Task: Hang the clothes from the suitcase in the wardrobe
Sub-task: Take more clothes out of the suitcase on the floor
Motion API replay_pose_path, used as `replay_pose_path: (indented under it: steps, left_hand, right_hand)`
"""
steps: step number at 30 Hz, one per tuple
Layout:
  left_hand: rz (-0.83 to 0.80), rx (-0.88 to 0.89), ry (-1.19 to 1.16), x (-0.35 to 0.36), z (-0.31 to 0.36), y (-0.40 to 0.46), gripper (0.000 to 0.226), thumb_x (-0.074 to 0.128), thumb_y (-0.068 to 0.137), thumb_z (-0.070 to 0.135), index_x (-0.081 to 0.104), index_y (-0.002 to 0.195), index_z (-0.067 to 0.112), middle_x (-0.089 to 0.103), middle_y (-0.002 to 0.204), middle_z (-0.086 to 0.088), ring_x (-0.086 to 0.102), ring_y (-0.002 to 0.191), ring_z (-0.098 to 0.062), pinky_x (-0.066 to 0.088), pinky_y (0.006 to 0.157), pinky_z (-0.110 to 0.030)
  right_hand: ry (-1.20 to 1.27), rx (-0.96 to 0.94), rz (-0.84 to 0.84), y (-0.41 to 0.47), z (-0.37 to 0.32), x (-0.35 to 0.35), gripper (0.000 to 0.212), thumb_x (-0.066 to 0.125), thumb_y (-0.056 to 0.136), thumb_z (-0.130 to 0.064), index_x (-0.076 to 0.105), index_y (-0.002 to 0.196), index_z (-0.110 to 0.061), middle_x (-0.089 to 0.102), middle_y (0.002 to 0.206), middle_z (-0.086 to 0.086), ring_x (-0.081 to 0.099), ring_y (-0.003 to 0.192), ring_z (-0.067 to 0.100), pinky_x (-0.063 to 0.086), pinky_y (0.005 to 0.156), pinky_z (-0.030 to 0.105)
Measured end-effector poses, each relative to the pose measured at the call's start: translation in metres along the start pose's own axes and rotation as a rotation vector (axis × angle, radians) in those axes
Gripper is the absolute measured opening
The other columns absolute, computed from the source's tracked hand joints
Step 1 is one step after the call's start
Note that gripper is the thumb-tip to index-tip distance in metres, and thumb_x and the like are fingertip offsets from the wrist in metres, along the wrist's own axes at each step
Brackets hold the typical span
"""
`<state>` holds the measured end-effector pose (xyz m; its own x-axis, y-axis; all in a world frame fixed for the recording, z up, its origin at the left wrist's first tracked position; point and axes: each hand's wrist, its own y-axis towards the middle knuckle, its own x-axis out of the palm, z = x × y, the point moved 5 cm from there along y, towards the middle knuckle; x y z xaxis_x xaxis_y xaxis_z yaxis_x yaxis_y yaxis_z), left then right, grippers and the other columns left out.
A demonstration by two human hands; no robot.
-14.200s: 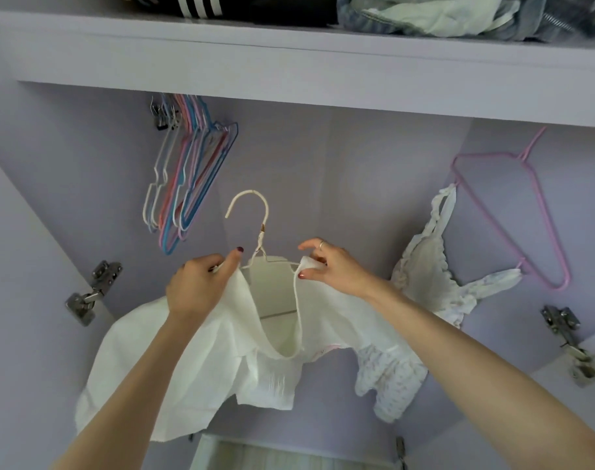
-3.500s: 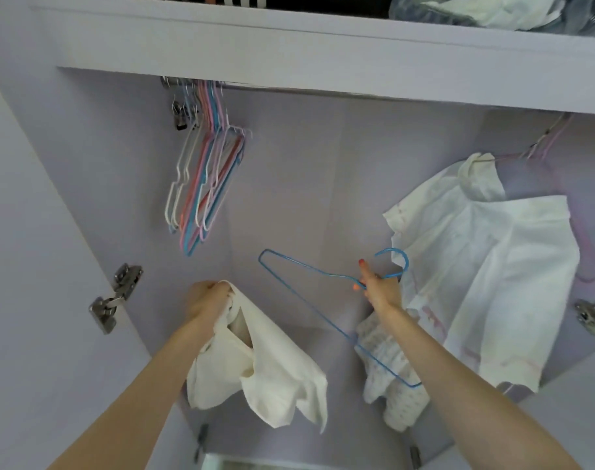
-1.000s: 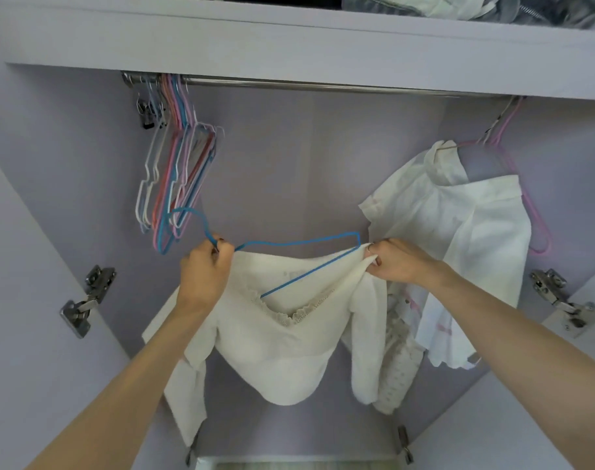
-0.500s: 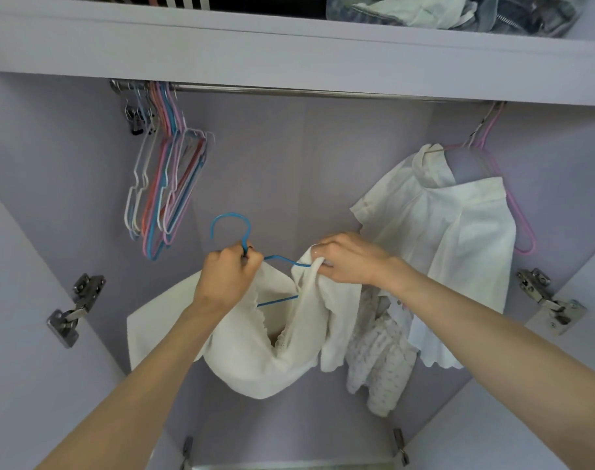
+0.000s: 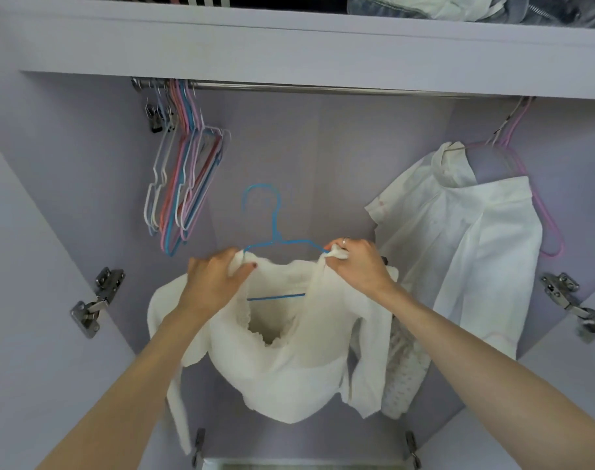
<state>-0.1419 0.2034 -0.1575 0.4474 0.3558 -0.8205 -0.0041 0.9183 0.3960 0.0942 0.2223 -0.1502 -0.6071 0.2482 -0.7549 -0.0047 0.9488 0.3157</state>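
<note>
A white knitted top (image 5: 282,368) hangs from a blue wire hanger (image 5: 275,228) that I hold up in the middle of the wardrobe, below the metal rail (image 5: 323,89). My left hand (image 5: 214,283) grips the top's left shoulder on the hanger's left arm. My right hand (image 5: 357,266) pinches the right shoulder at the hanger's right arm. The hanger's hook stands upright and free, well under the rail. The hanger's bottom bar shows inside the neckline.
Several empty coloured hangers (image 5: 184,184) bunch at the rail's left end. A white shirt (image 5: 465,239) hangs on a pink hanger (image 5: 540,215) at the right, with a white lace garment (image 5: 404,374) under it. Folded clothes lie on the top shelf (image 5: 289,39). Door hinges (image 5: 96,300) sit on both sides.
The blue hanger went from lying sideways to upright inside the top. My hands moved apart onto its two shoulders, and the garment now spreads across the hanger.
</note>
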Motion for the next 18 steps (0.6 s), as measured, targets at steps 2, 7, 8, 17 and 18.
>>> replay_pose_path:
  steps: [2, 7, 8, 17, 18]
  left_hand:
    - [0.072, 0.044, 0.118, -0.003, -0.022, 0.001, 0.044, 0.039, 0.087, 0.045, 0.063, 0.083, 0.008, 0.068, 0.074, -0.011, 0.066, 0.074, -0.034, 0.035, 0.070, -0.036]
    - [-0.020, 0.101, -0.013, 0.003, -0.019, 0.007, 0.020, 0.048, 0.095, 0.013, 0.061, 0.094, -0.003, 0.066, 0.083, -0.021, 0.060, 0.076, -0.040, 0.042, 0.067, -0.040]
    - [-0.024, 0.094, -0.040, 0.004, -0.018, 0.008, 0.021, 0.048, 0.095, 0.013, 0.061, 0.098, -0.004, 0.065, 0.084, -0.022, 0.059, 0.075, -0.040, 0.041, 0.067, -0.039]
    - [-0.006, 0.004, -0.094, -0.003, -0.017, 0.020, 0.019, 0.051, 0.094, 0.011, 0.064, 0.101, -0.001, 0.065, 0.078, -0.023, 0.059, 0.077, -0.039, 0.037, 0.076, -0.036]
    - [-0.016, 0.013, -0.102, -0.003, -0.016, 0.021, 0.019, 0.051, 0.093, 0.011, 0.064, 0.100, -0.001, 0.065, 0.078, -0.022, 0.058, 0.075, -0.037, 0.036, 0.074, -0.035]
  right_hand:
    - [0.058, 0.017, 0.090, -0.002, 0.010, -0.014, 0.013, 0.062, 0.078, -0.006, 0.073, 0.085, -0.005, 0.073, 0.091, 0.007, 0.065, 0.087, 0.028, 0.041, 0.073, 0.025]
    - [-0.002, -0.023, 0.133, -0.002, 0.018, -0.024, 0.017, 0.063, 0.079, -0.007, 0.071, 0.094, -0.006, 0.073, 0.092, 0.008, 0.064, 0.084, 0.031, 0.042, 0.077, 0.028]
    - [-0.048, -0.034, 0.111, -0.002, 0.020, -0.024, 0.017, 0.062, 0.080, -0.009, 0.070, 0.095, -0.006, 0.071, 0.091, 0.009, 0.064, 0.084, 0.032, 0.043, 0.077, 0.031]
    - [-0.299, -0.098, -0.016, -0.006, 0.069, -0.034, 0.014, 0.069, 0.080, -0.016, 0.062, 0.077, -0.004, 0.057, 0.082, 0.010, 0.058, 0.088, 0.033, 0.047, 0.078, 0.039]
    - [-0.258, -0.086, -0.032, -0.008, 0.067, -0.032, 0.016, 0.067, 0.083, -0.016, 0.057, 0.075, -0.005, 0.054, 0.078, 0.009, 0.057, 0.085, 0.031, 0.045, 0.076, 0.038]
